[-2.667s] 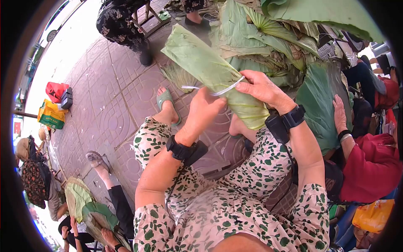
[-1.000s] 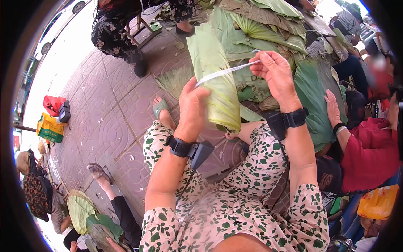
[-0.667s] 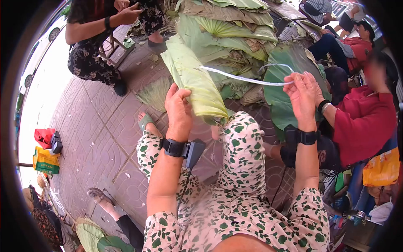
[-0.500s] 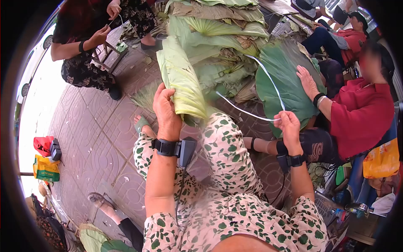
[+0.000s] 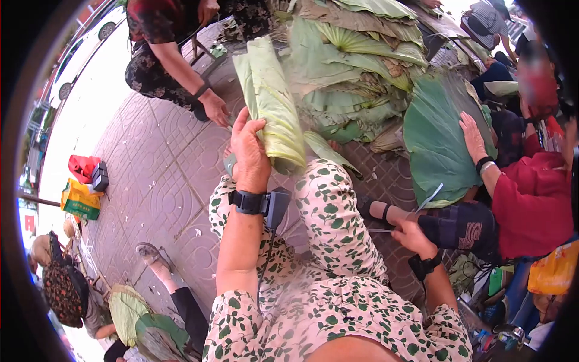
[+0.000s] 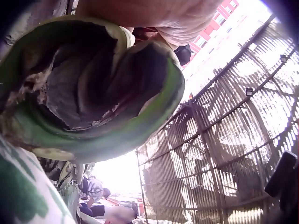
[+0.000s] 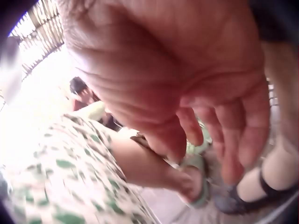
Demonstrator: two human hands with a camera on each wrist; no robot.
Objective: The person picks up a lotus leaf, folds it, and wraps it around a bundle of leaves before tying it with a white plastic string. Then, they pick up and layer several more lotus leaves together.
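Observation:
My left hand [image 5: 250,151] grips a rolled bundle of lotus leaves [image 5: 278,117] upright over my lap, its fingers along the left side. From below, the left wrist view shows the open end of the leaf roll [image 6: 88,154], with the hand [image 6: 163,18] above it. My right hand [image 5: 415,237] is low beside my right knee, and a thin white strip [image 5: 380,230] runs into its fingers. Another stretch of strip shows above the hand. Seen close in the right wrist view, the right hand [image 7: 177,79] hangs palm-on with bent fingers; the strip does not show there.
A tall pile of lotus leaves [image 5: 356,66] lies ahead. On the right a person in red rests a hand on a large green leaf [image 5: 443,139]. Another person's arm [image 5: 187,78] reaches down at upper left. Bags [image 5: 81,196] stand on the paving [image 5: 142,163].
The white strip has come off the leaf roll, drawn right and then down by my right hand. My left hand keeps its grip on the roll. The person ahead has reached toward the ground.

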